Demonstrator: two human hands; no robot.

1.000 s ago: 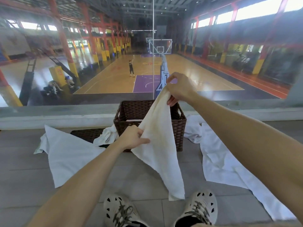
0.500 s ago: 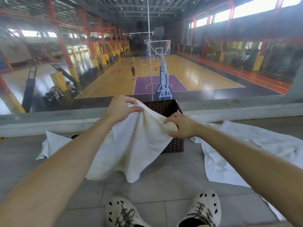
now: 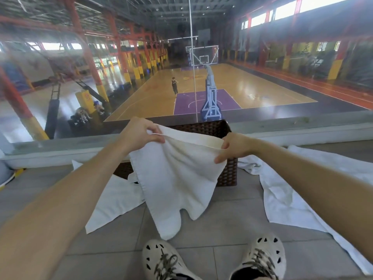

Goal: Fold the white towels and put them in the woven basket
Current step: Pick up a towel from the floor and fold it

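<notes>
A white towel (image 3: 177, 178) hangs in the air, doubled over, its top edge stretched between both hands. My left hand (image 3: 139, 134) pinches the left end of that edge, and my right hand (image 3: 232, 147) pinches the right end. Its lower corners dangle above the grey tiles. Behind it stands the dark woven basket (image 3: 228, 168), mostly hidden by the cloth; what lies inside is not visible. Another white towel (image 3: 113, 203) lies spread on the floor at the left, and a long one (image 3: 286, 199) lies at the right.
A low grey ledge (image 3: 60, 150) with a glass pane runs behind the basket, overlooking a basketball court. My two pale shoes (image 3: 165, 261) are at the bottom of the view. Grey floor tiles (image 3: 218, 229) lie between shoes and basket.
The towel hung from my raised right hand a second ago; my left hand lifted its side, and now both hands hold the top edge level, farther apart, with the cloth hanging flatter.
</notes>
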